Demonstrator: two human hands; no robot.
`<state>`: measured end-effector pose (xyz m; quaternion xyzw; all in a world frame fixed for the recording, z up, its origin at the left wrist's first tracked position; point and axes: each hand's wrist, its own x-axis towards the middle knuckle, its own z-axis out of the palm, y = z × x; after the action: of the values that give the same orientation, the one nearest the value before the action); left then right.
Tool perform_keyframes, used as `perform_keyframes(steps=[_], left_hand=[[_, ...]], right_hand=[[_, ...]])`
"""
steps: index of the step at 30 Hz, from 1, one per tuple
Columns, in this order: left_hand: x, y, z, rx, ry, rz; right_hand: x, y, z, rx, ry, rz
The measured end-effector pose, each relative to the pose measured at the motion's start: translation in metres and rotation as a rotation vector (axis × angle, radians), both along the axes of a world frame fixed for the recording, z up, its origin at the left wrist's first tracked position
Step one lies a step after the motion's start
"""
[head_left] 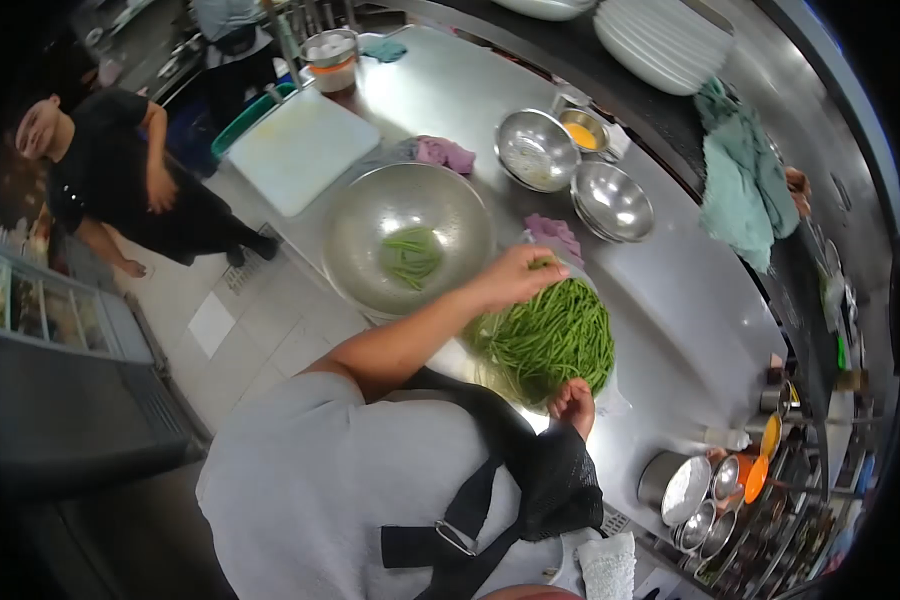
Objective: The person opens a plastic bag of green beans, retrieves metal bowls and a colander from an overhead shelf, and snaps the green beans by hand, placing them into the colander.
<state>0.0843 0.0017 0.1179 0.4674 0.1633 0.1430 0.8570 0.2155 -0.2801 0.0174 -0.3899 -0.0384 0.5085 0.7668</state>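
My left hand (518,280) is closed in a pinch over the upper edge of a large pile of green beans (560,335), with a short green piece at its fingertips. At the pile's near edge is my right hand (573,405), its fingers curled; what they hold, if anything, is too small to tell. Clear plastic shows around the pile. Left of it stands a wide metal bowl (355,225) with a few green beans (410,257) at the bottom.
A white cutting board (303,148), pink cloths (444,154) and smaller metal bowls (613,202) lie beyond the wide bowl. Stacked plates (660,45) and a green cloth (740,190) are on the shelf. Another person (120,170) stands at the left. Pots (675,485) stand at right.
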Motion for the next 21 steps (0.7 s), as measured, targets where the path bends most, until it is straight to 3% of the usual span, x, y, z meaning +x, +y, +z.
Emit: perform_keyframes(steps=[2, 3, 5, 6, 9, 11, 13, 17, 19, 21], left_hand=[[-0.026, 0.021, 0.019, 0.622, 0.131, 0.328], [-0.035, 0.025, 0.02, 0.63, 0.148, 0.355], [-0.058, 0.037, 0.02, 1.582, 0.505, 0.673], [-0.058, 0.033, 0.016, 1.592, 0.569, 0.688], [-0.019, 0.013, -0.041, 1.342, 0.414, 0.522], [0.005, -0.017, -0.055, 1.267, 0.615, 0.249], [0.029, -0.029, -0.105, 1.353, 0.648, 0.464], [0.029, -0.032, -0.089, 1.297, 0.719, 0.436], [0.024, -0.031, -0.075, 1.182, 0.802, 0.138], [0.018, -0.034, -0.071, 1.201, 0.817, 0.133]], right_hand=[[0.007, -0.009, -0.006, 0.011, 0.038, 0.024], [0.01, -0.012, -0.012, -0.024, 0.059, 0.027], [0.02, -0.013, -0.023, -0.058, 0.063, 0.066], [0.023, -0.01, -0.029, -0.039, 0.044, 0.092], [0.032, 0.009, -0.03, -0.032, 0.011, 0.174], [0.025, 0.026, -0.009, -0.02, -0.043, 0.205], [0.021, 0.039, 0.007, -0.002, -0.091, 0.223], [0.027, 0.038, 0.01, 0.043, -0.244, 0.276], [0.033, 0.028, 0.007, 0.05, -0.238, 0.311], [0.048, 0.031, -0.017, 0.065, -0.198, 0.367]])
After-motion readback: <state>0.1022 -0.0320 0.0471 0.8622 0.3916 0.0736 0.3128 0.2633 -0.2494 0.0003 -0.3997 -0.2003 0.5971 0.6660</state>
